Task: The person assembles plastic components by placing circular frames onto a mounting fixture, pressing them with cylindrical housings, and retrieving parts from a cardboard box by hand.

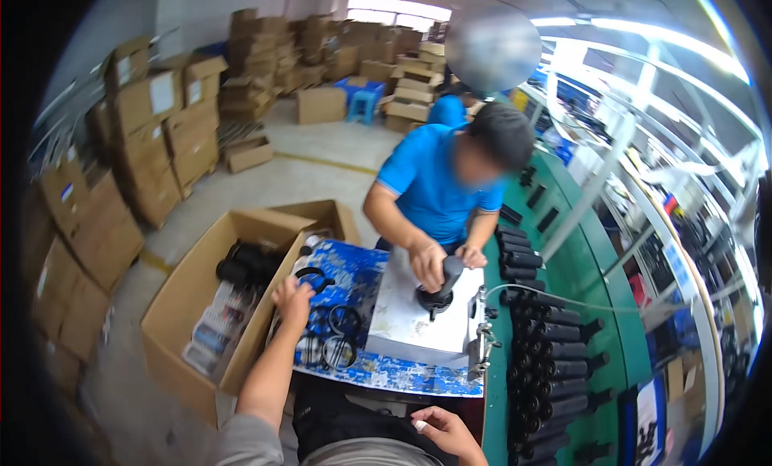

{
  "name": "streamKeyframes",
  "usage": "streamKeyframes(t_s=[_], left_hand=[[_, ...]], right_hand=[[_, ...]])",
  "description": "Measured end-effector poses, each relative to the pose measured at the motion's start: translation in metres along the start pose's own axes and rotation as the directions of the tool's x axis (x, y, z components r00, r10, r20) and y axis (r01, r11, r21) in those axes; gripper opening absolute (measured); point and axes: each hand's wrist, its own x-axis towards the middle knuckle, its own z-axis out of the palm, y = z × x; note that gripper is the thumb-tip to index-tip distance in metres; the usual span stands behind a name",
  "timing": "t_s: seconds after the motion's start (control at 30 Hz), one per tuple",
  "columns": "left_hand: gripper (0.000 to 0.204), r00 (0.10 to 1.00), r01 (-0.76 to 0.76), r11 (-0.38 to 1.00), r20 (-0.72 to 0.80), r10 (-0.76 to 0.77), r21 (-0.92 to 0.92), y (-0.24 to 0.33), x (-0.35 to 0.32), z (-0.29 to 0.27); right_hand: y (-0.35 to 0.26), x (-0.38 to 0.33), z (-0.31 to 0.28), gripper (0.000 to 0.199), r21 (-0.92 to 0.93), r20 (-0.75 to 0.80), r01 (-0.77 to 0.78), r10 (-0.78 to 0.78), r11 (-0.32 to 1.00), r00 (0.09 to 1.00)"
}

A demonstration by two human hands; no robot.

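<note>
My left hand [292, 300] reaches over the left edge of the blue work board [374, 373]. Its fingers are closed on the rim of a black ring-shaped part [315, 281]. Several more black rings [338, 353] lie on the board, close to that hand. Low in front of my body is my right hand [447, 432], fingers loosely bent and apart. A small white patch shows at one fingertip; whether it is a wrap or a loose bit, I cannot tell. Across the board, a person in a blue shirt grips a black cylinder [451, 275] over a black base part [435, 301].
A large open carton [189, 293] with black parts and packets stands left of the board. A white block [426, 353] and a metal clamp fixture [481, 337] occupy the board's right side. Rows of black cylinders [555, 369] line the green bench [579, 281]. Stacked cartons [145, 144] stand behind.
</note>
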Motion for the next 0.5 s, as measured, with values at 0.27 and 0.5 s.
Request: streamKeyframes(t_s=[0.27,0.5], left_hand=[[0.029,0.798,-0.466,0.741,0.133,0.588,-0.483,0.157,-0.185,-0.168],[0.026,0.682,-0.512,0.684,0.238,0.692,-0.520,0.162,-0.177,-0.169]], right_hand=[[0.034,0.031,0.004,0.034,0.238,-0.131,-0.195,0.231,0.952,0.964],[0.035,0.049,-0.013,0.040,0.249,0.250,-0.268,0.206,0.931,0.946]])
